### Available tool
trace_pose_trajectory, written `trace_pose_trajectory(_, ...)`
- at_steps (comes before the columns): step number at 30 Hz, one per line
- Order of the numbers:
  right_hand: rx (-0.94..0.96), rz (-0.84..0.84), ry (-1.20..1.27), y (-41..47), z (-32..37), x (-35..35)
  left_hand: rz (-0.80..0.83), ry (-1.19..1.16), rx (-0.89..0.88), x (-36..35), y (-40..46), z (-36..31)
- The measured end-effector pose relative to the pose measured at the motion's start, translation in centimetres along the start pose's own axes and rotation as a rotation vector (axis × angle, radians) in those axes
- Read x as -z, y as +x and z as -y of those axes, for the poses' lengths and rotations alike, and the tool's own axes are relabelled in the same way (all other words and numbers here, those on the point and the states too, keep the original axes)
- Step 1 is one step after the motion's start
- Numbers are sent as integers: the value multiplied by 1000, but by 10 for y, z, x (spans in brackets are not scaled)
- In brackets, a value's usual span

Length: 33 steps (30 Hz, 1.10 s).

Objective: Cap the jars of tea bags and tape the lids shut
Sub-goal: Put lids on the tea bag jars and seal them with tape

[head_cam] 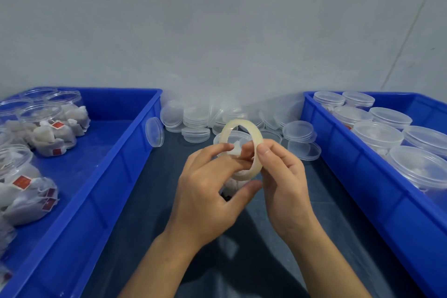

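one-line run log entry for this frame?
phase: taping | left hand: holds tape roll | right hand: pinches roll rim | jar: capped, behind roll | loose lids: at wall

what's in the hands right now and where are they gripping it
A roll of clear tape. The right hand pinches its right rim with thumb and fingers; the left hand has fingers through the roll's centre hole, gripping the lower rim.

A dark desk (302, 201) carries two blue bins, left (96, 189) and right (362, 176), with loose clear lids (196, 134) and a capped jar (232, 139) between them.
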State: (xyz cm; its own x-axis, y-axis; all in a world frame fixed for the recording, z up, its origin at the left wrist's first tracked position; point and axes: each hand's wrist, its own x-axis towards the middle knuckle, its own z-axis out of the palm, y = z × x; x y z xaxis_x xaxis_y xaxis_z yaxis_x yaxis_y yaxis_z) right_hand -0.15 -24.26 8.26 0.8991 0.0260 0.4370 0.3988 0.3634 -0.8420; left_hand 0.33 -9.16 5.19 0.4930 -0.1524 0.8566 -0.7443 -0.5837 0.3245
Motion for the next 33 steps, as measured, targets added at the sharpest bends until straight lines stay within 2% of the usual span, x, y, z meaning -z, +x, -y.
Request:
trace_pose_trajectory(4, 2, 74, 28, 0, 2, -3, -21, 38, -4, 0, 1, -2)
trace_pose_trajectory(10, 2, -31, 46, 2, 2, -4, 66, 31, -66, -2, 0, 1)
trace_pose_trajectory(17, -48, 57, 83, -1, 6, -6, -27, 32, -26, 0, 1, -3)
trace_pose_trajectory(22, -56, 23, 34, 1, 5, -9, -15, 109, -63, -1, 2, -3)
trace_pose_trajectory(33, -43, -14, 133, 1, 10, -8, -7, 159, -111, -2, 0, 3)
